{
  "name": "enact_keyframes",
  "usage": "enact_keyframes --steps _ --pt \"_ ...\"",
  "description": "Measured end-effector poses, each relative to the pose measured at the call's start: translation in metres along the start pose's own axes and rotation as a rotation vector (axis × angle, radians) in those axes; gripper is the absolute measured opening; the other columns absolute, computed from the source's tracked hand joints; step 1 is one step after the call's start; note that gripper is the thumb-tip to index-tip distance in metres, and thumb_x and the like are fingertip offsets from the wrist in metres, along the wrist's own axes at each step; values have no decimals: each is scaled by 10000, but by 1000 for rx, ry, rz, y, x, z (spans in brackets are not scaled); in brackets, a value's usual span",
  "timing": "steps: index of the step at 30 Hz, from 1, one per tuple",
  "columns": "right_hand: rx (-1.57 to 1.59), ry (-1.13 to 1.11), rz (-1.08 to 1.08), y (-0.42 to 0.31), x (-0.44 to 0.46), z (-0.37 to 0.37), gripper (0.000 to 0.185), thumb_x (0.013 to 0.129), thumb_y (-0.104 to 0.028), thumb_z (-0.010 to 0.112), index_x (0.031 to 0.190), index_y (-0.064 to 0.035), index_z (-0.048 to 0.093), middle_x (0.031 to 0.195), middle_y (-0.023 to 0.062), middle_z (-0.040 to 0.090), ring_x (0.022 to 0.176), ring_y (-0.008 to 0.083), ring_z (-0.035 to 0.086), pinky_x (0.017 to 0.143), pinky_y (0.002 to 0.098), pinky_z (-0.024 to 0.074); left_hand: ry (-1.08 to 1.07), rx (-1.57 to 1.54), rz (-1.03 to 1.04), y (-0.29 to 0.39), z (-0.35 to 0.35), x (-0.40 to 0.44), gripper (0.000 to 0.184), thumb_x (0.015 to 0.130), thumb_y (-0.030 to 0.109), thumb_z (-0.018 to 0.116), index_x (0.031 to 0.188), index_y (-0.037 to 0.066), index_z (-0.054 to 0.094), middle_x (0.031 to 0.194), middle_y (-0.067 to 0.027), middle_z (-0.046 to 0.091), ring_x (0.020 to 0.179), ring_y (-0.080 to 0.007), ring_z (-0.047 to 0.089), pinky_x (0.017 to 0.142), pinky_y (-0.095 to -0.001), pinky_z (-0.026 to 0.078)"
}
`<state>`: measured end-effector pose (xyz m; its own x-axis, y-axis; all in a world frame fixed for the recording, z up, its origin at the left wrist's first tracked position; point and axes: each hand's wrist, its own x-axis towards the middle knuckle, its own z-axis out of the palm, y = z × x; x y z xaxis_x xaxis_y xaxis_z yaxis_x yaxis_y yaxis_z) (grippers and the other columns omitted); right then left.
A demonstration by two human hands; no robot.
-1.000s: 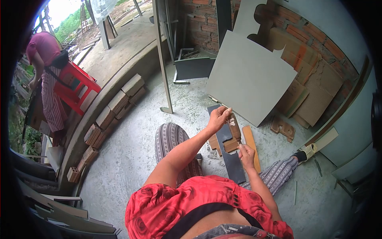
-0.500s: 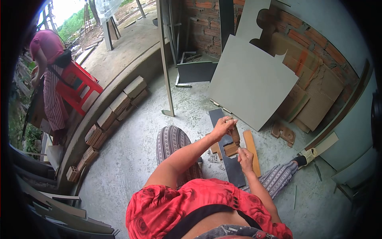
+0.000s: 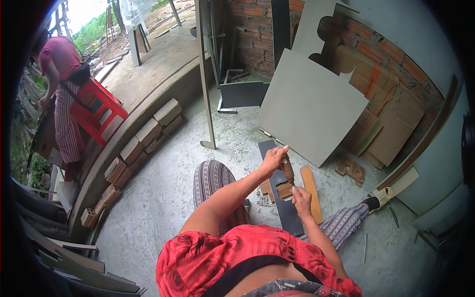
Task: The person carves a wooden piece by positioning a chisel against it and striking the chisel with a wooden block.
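A brown, rounded wooden handle (image 3: 288, 172) slants between my two hands, low over the floor. Its upper end is in the closed fingers of my left hand (image 3: 273, 161). The lower end runs into the closed fingers of my right hand (image 3: 301, 199), which cover whatever joins it there. Beneath them a dark grey board (image 3: 290, 215) lies on the floor, with a ragged notch in its side. A light brown wood block (image 3: 284, 190) shows in that notch. To the right of the board rests a yellowish plank (image 3: 310, 190).
A large grey panel (image 3: 314, 106) leans toward flattened cardboard (image 3: 391, 99) at the brick wall. A cut-out wooden piece (image 3: 350, 170) lies near my outstretched leg. Stacked bricks (image 3: 133, 150) line the low kerb at left. Beyond it, a person (image 3: 62, 64) bends beside a red stool (image 3: 101, 106).
Both hands and the brown handle have shifted slightly left in view. The person at left has changed posture a little. The board and plank stay where they lay.
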<state>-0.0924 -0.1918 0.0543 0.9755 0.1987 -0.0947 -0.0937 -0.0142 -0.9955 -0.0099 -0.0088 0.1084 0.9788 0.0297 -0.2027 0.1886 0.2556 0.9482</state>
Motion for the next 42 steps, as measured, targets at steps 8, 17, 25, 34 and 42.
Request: enact_keyframes --steps 8,17,25,34,42 --pt "-76 21 -31 0 0 -2 286 880 -267 570 764 -10 623 513 -28 446 453 46 383 441 206 282 -45 -125 -226 8 -4 -2 473 833 537 533 919 73 563 759 -49 586 690 -165 588 579 -339 504" --pt "-81 20 1 6 -1 -5 273 876 -262 576 736 -30 604 526 -30 452 463 45 382 428 212 277 -262 -129 -263 -7 1 -10 401 790 332 663 1077 103 503 861 -50 629 828 -197 624 681 -432 538" --pt "-457 134 -146 24 16 -15 284 839 -288 615 761 -16 616 589 29 513 541 127 484 509 280 384 -209 -31 -104 15 0 -13 231 768 205 657 925 79 543 849 -63 633 702 -191 636 556 -364 557" --pt "-722 296 271 112 35 -105 469 727 -309 703 1095 -49 573 892 125 616 866 229 603 759 326 467 -68 149 -37 -23 -22 20 164 730 40 636 868 46 547 781 -75 637 743 -160 648 529 -290 516" --pt "-1137 131 910 114 0 -130 775 647 -348 747 1276 -111 360 1306 142 403 1204 320 417 978 427 386 -116 319 43 -40 -11 31 201 676 15 660 839 34 545 767 -53 614 708 -138 615 624 -257 491"
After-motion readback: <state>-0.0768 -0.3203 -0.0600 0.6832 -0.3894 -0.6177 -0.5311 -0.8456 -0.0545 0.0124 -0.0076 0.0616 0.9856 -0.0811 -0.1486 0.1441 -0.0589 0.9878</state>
